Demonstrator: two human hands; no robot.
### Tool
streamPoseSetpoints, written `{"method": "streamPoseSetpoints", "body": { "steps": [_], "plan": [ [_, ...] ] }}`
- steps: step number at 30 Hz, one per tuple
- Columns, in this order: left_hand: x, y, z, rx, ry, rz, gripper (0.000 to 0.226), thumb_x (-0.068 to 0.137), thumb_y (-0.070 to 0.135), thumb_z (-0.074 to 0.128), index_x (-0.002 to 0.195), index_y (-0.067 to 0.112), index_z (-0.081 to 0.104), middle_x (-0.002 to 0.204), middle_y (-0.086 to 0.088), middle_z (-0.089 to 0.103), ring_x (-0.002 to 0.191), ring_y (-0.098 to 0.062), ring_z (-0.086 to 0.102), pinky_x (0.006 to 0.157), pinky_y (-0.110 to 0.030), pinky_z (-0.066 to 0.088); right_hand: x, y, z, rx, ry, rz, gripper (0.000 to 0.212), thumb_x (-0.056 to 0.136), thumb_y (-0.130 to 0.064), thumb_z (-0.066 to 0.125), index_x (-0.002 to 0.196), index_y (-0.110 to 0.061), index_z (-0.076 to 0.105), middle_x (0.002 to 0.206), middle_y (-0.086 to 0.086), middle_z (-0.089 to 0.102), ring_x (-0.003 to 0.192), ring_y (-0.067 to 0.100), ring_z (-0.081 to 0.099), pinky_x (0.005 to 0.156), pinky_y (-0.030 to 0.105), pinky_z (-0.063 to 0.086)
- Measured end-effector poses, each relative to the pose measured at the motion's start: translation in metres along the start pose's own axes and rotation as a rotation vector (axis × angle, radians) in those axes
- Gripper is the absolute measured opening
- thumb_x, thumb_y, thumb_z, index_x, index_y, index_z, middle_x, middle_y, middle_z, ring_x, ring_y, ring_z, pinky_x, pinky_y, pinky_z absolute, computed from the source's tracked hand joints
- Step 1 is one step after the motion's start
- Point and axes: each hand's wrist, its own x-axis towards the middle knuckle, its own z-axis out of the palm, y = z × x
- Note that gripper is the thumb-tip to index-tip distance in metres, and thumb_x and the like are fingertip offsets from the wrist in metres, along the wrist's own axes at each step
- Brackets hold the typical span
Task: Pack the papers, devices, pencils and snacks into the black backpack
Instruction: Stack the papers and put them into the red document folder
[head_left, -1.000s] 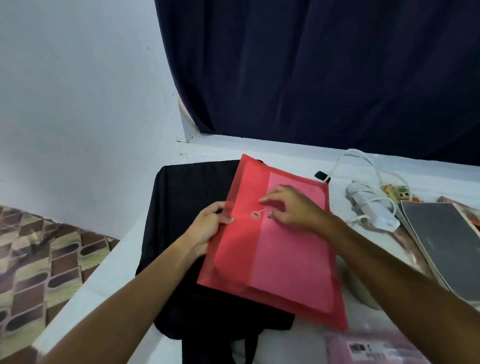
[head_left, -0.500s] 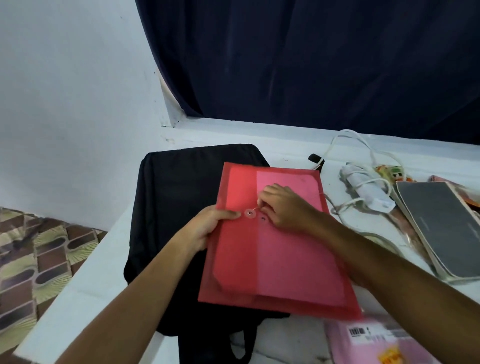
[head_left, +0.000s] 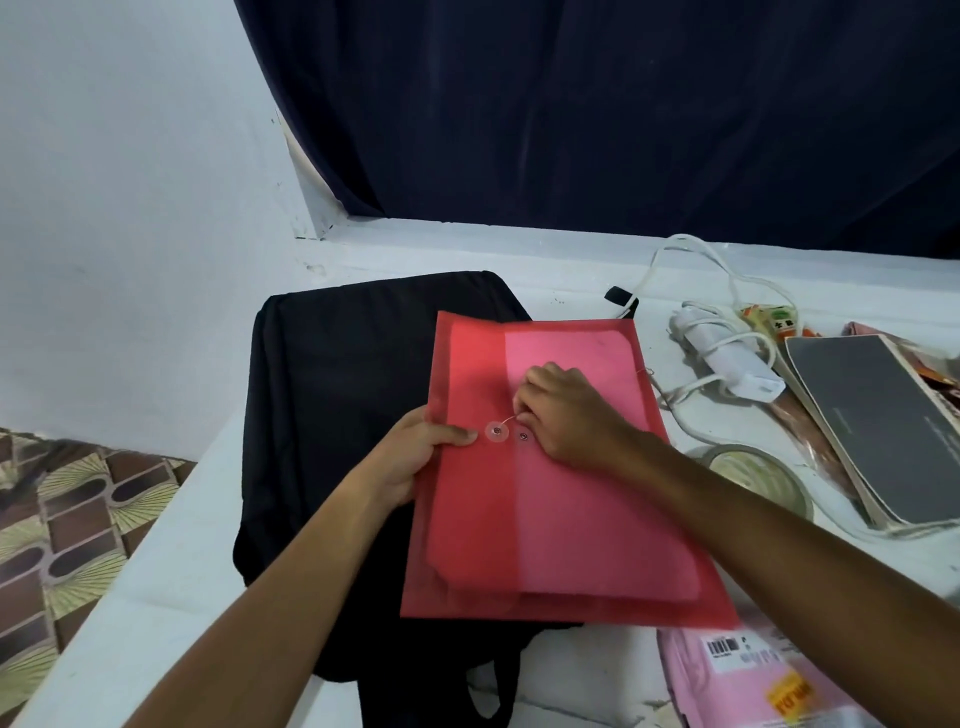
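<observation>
At frame centre the left hand (head_left: 415, 457) grips the translucent red string-tie document envelope (head_left: 550, 519) by its left edge, thumb just left of the clasp discs, while the right hand (head_left: 566, 415), the nearer one, pinches the thin string (head_left: 506, 420) just right of them, envelope lying long-axis away over the flat black fabric backpack (head_left: 337, 415).

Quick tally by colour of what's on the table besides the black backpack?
Red: 1, envelope
White: 1, charger
Pink: 1, packet
Dark grey: 1, book
Clear: 1, tape roll
Total: 5
</observation>
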Motion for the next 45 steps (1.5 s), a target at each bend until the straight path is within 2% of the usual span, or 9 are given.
{"method": "streamPoseSetpoints", "body": {
  "steps": [7,10,17,22,27,31,34,40,45],
  "plan": [
    [-0.001,-0.001,0.000,-0.025,0.011,0.007,0.030,0.085,-0.004,0.059,0.113,0.006,0.065,0.104,-0.014,0.072,0.086,-0.025,0.070,0.070,-0.033,0.058,0.005,0.001,-0.028,0.385,-0.006,0.079,0.011,0.088,-0.003,0.056,0.088,-0.009,0.065,0.076,-0.011,0.061,0.067,-0.002,0.054,0.068,0.019,0.044],
    [-0.001,-0.003,-0.002,-0.067,0.027,-0.015,0.028,0.085,-0.005,0.060,0.109,0.006,0.066,0.102,-0.015,0.072,0.084,-0.025,0.071,0.069,-0.033,0.059,0.000,0.007,-0.030,0.197,0.020,-0.044,0.022,0.085,0.000,0.052,0.092,-0.008,0.071,0.086,0.002,0.067,0.080,0.015,0.062,0.076,0.028,0.047],
    [-0.004,-0.009,-0.008,-0.110,0.034,0.024,0.030,0.084,-0.003,0.060,0.112,0.007,0.065,0.105,-0.016,0.072,0.091,-0.029,0.071,0.073,-0.038,0.058,-0.021,0.006,-0.018,-0.306,0.091,-0.303,0.029,0.088,-0.017,0.047,0.098,-0.014,0.074,0.073,0.005,0.055,0.069,0.023,0.056,0.038,0.027,0.040],
    [-0.007,-0.012,-0.006,-0.100,0.049,0.064,0.027,0.085,-0.004,0.059,0.109,0.005,0.066,0.099,-0.015,0.073,0.086,-0.027,0.072,0.068,-0.036,0.058,-0.029,-0.034,-0.039,-0.308,-0.128,-0.188,0.018,0.068,0.001,0.044,0.065,-0.006,0.061,0.067,0.008,0.054,0.061,0.029,0.058,0.044,0.026,0.028],
    [-0.011,-0.010,-0.003,-0.121,0.060,0.070,0.025,0.085,-0.004,0.058,0.108,0.003,0.066,0.096,-0.016,0.074,0.080,-0.027,0.072,0.064,-0.034,0.059,-0.034,-0.068,-0.048,-0.325,-0.311,0.045,0.026,0.082,0.008,0.043,0.073,-0.014,0.031,0.071,0.001,0.041,0.076,0.030,0.053,0.060,0.032,0.031],
    [-0.011,-0.009,-0.003,-0.132,0.073,0.052,0.028,0.084,-0.003,0.060,0.111,0.001,0.065,0.098,-0.017,0.073,0.081,-0.028,0.072,0.065,-0.035,0.059,-0.032,-0.089,-0.056,-0.387,-0.316,0.007,0.022,0.082,0.012,0.039,0.085,-0.009,0.046,0.076,0.006,0.050,0.068,0.028,0.049,0.054,0.031,0.029],
    [-0.013,-0.007,-0.001,-0.100,0.072,0.056,0.025,0.084,-0.004,0.057,0.107,-0.001,0.067,0.086,-0.014,0.073,0.071,-0.023,0.072,0.057,-0.029,0.056,-0.025,-0.099,-0.056,-0.331,-0.282,-0.166,0.023,0.077,0.013,0.045,0.069,-0.008,0.042,0.086,0.010,0.058,0.067,0.027,0.050,0.051,0.031,0.029],
    [-0.014,0.002,-0.003,0.111,0.186,0.052,0.025,0.085,-0.002,0.049,0.075,0.010,0.067,0.055,0.004,0.066,0.058,-0.012,0.063,0.053,-0.017,0.048,0.022,-0.078,-0.033,0.075,-0.427,-0.218,0.015,0.082,-0.004,0.056,0.085,-0.013,0.067,0.090,0.001,0.059,0.082,0.015,0.054,0.067,0.027,0.039],
    [-0.016,0.003,-0.001,0.120,0.232,0.002,0.022,0.090,0.008,0.052,0.079,0.014,0.071,0.069,-0.002,0.069,0.059,-0.010,0.064,0.054,-0.018,0.050,0.044,-0.058,-0.025,0.300,-0.403,-0.128,0.011,0.077,-0.004,0.070,0.082,-0.012,0.076,0.081,0.001,0.056,0.067,0.019,0.059,0.057,0.022,0.046]
  ]
}}
